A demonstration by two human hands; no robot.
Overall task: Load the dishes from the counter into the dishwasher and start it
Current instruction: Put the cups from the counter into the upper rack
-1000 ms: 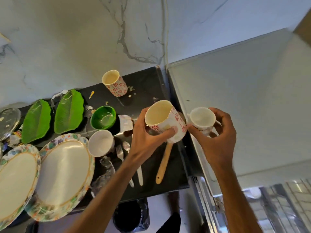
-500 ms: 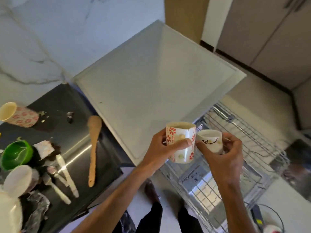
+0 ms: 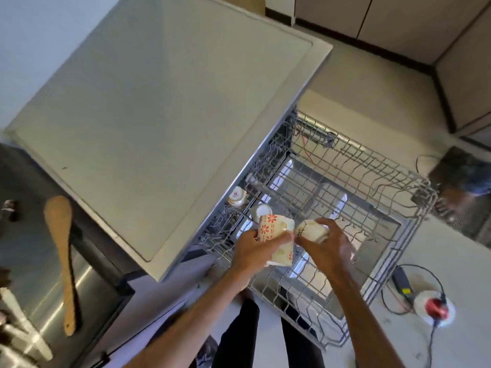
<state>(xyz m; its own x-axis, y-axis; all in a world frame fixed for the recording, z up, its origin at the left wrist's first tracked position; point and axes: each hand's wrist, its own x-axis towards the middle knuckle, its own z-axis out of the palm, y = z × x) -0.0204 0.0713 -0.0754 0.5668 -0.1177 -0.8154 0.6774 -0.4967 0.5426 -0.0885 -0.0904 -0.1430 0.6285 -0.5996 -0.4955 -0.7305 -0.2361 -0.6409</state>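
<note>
Two mugs are in my grip: the left hand (image 3: 252, 251) curls around a flowered mug (image 3: 275, 235), and the right hand (image 3: 328, 248) wraps a small white cup (image 3: 310, 231). They are side by side above the near-left part of the dishwasher rack (image 3: 372, 181). Half a second ago both stood upright and higher; now they tip over, close to the wires. Two loaded cups (image 3: 237, 197) sit at the rack's left edge. Its middle and right side lie open. A wooden spoon (image 3: 62, 251) lies on the counter (image 3: 32, 261).
</note>
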